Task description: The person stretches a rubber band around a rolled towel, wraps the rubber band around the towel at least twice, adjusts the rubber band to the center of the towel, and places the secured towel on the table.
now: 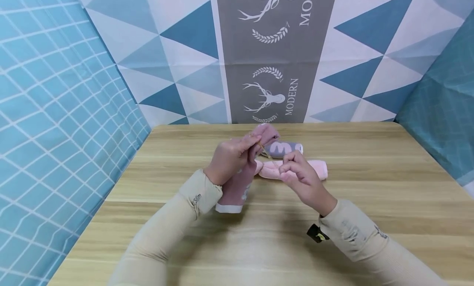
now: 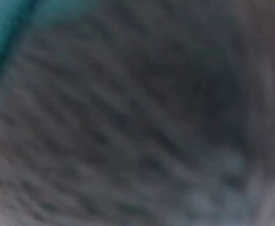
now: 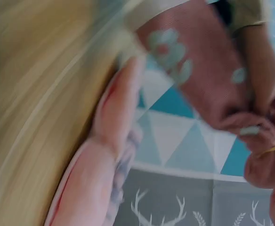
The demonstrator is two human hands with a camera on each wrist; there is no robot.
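My left hand (image 1: 231,156) grips a dusty-pink rolled towel (image 1: 237,191) with pale green patterns and a white hem, around its pinched middle. A thin yellow rubber band (image 1: 265,150) stretches from that towel to my right hand (image 1: 301,179), whose curled fingers pinch its other end. In the right wrist view, the band (image 3: 272,149) crosses the bunched part of the towel (image 3: 194,61). The left wrist view is filled by dark, blurred fabric (image 2: 104,117).
Behind the hands, a light pink rolled towel (image 1: 318,169), cinched along its length, lies on the wooden table (image 1: 370,175). Beyond it is a grey rolled towel (image 1: 283,149) with pale figures. Patterned cloth walls (image 1: 252,51) stand at the back and sides.
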